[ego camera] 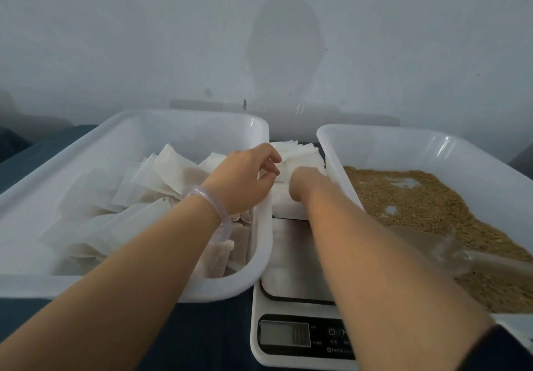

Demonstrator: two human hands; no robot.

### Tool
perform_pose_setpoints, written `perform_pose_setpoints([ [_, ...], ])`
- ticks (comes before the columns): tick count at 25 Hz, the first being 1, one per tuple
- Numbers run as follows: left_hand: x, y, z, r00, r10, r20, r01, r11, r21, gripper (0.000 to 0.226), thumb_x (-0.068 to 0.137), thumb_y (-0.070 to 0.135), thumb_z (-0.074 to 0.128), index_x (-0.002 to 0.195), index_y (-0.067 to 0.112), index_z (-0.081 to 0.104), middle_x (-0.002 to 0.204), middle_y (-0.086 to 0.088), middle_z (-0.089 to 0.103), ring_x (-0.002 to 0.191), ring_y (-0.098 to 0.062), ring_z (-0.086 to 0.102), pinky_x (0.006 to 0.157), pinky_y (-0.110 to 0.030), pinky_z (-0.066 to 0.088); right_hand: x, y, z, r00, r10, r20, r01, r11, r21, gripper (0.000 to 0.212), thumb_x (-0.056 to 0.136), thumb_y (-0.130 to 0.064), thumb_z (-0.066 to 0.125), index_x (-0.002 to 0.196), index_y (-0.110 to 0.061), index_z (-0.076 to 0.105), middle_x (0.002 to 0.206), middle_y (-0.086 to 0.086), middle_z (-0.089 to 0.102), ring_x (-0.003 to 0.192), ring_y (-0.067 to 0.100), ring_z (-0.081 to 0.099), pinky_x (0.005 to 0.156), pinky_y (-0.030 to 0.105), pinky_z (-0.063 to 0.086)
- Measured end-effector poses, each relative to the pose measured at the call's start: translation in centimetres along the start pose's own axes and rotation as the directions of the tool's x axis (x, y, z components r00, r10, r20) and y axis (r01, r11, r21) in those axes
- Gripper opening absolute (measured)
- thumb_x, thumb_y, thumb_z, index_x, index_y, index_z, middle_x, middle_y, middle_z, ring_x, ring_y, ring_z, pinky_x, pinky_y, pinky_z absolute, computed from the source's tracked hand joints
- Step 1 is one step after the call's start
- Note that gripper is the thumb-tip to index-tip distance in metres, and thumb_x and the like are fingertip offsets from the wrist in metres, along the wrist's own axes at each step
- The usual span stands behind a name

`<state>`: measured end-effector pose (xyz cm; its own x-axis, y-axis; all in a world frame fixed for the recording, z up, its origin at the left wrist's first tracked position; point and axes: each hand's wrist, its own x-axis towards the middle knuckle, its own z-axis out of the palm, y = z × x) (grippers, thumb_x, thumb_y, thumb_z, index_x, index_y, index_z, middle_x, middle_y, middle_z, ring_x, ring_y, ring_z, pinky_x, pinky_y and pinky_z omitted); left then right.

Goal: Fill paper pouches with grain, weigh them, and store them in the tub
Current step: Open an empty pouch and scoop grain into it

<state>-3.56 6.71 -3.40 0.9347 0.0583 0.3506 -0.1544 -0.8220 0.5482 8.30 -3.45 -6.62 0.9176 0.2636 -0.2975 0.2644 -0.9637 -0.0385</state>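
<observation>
Head view: left hand (245,178) pinches a pouch (284,163) off the empty stack (301,151) toward the surface's back edge, likely peeling one free. Right hand (305,183) rests on the stack, steadying it; I cannot tell its grip. Grain (418,197) waits in the right tub (375,131), filled pouches (161,174) in the left tub (184,114).

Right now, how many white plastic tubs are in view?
2. The left tub holds filled paper pouches; the right tub holds grain and a clear scoop. No others show, though the arms could hide something.
</observation>
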Motion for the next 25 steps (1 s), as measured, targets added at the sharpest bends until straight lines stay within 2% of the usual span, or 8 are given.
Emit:
perform_pose_setpoints([
  [4, 0.5, -0.2, 0.3, 1.000, -0.001, -0.022, 0.001, 1.000, -0.001, 0.020, 0.089, 0.010, 0.052, 0.108, 0.016, 0.055, 0.095, 0.010, 0.070, 0.097, -0.013, 0.059, 0.069, -0.013, 0.032, 0.1, 0.6, 1.2, 0.978, 0.050, -0.204, -0.034, 0.996, 0.084, 0.029, 0.092, -0.001, 0.044, 0.119, -0.007, 0.056, 0.124, 0.011, 0.057, 0.114, 0.029, 0.056, 0.074, 0.035, 0.044],
  [9, 0.6, -0.1, 0.3, 0.999, -0.005, -0.032, 0.005, 1.000, -0.014, 0.022, 0.089, 0.009, 0.051, 0.110, 0.017, 0.055, 0.095, 0.008, 0.070, 0.099, -0.015, 0.061, 0.075, -0.017, 0.037, -0.6, -1.2, -1.9, 0.982, -0.016, -0.188, 0.022, 0.999, 0.033, 0.036, 0.089, -0.004, 0.048, 0.125, -0.007, 0.052, 0.125, 0.013, 0.055, 0.114, 0.032, 0.054, 0.087, 0.039, 0.050],
  [12, 0.5, 0.0, 0.5, 0.999, -0.010, -0.036, 0.009, 1.000, -0.018, 0.027, 0.090, 0.010, 0.051, 0.116, 0.018, 0.052, 0.100, 0.008, 0.067, 0.099, -0.015, 0.060, 0.074, -0.016, 0.035, -2.4, -1.8, -6.0, 0.967, -0.094, -0.238, 0.083, 0.995, -0.053, 0.005, 0.086, -0.009, 0.052, 0.082, -0.012, 0.053, 0.084, 0.009, 0.056, 0.077, 0.027, 0.057, 0.061, 0.031, 0.044],
  [14, 0.4, 0.1, 0.5, 1.000, -0.017, -0.004, 0.017, 1.000, -0.020, 0.033, 0.090, 0.014, 0.054, 0.122, 0.020, 0.047, 0.110, 0.006, 0.063, 0.101, -0.013, 0.055, 0.077, -0.016, 0.034, -4.0, -0.5, -7.6, 0.952, -0.111, -0.284, 0.103, 0.994, -0.043, 0.019, 0.086, -0.008, 0.047, 0.067, -0.008, 0.046, 0.069, 0.006, 0.047, 0.058, 0.021, 0.047, 0.049, 0.027, 0.033],
  [18, 0.1, 0.8, 0.5, 0.998, 0.053, -0.017, -0.054, 0.998, -0.028, 0.070, 0.081, 0.023, 0.069, 0.139, 0.019, 0.031, 0.138, 0.005, 0.042, 0.120, -0.007, 0.042, 0.094, -0.014, 0.031, -7.5, 3.7, -7.3, 0.912, -0.304, -0.276, 0.347, 0.930, 0.122, 0.028, 0.091, -0.012, 0.042, 0.063, -0.009, 0.045, 0.065, 0.005, 0.047, 0.054, 0.021, 0.047, 0.046, 0.025, 0.031],
  [21, -0.2, 2.0, 0.5, 0.978, 0.196, -0.066, -0.203, 0.970, -0.130, 0.072, 0.074, 0.029, 0.076, 0.136, 0.021, 0.040, 0.124, 0.019, 0.046, 0.109, 0.008, 0.042, 0.089, 0.001, 0.030, -10.1, 5.6, -5.7, 0.826, -0.493, -0.272, 0.550, 0.811, 0.199, 0.031, 0.094, -0.025, 0.046, 0.068, -0.010, 0.055, 0.061, -0.003, 0.049, 0.055, 0.011, 0.046, 0.049, 0.024, 0.032],
  [23, -0.4, 2.4, 0.6, 0.969, 0.242, -0.058, -0.249, 0.948, -0.197, 0.039, 0.074, 0.027, 0.076, 0.110, 0.022, 0.061, 0.099, 0.012, 0.064, 0.091, 0.001, 0.057, 0.085, -0.015, 0.044, -10.9, 6.5, -4.4, 0.789, -0.534, -0.305, 0.610, 0.743, 0.275, 0.034, 0.094, -0.031, 0.048, 0.066, -0.014, 0.056, 0.052, -0.011, 0.046, 0.047, 0.003, 0.041, 0.046, 0.016, 0.031],
  [25, -0.5, 2.6, 0.7, 0.976, 0.214, -0.024, -0.215, 0.953, -0.213, 0.015, 0.076, 0.025, 0.075, 0.085, 0.020, 0.064, 0.072, 0.009, 0.062, 0.070, -0.007, 0.057, 0.072, -0.025, 0.048, -11.0, 7.4, -3.4, 0.766, -0.523, -0.374, 0.639, 0.687, 0.347, 0.038, 0.095, -0.036, 0.048, 0.064, -0.015, 0.052, 0.047, -0.013, 0.040, 0.045, 0.002, 0.037, 0.048, 0.017, 0.030],
])
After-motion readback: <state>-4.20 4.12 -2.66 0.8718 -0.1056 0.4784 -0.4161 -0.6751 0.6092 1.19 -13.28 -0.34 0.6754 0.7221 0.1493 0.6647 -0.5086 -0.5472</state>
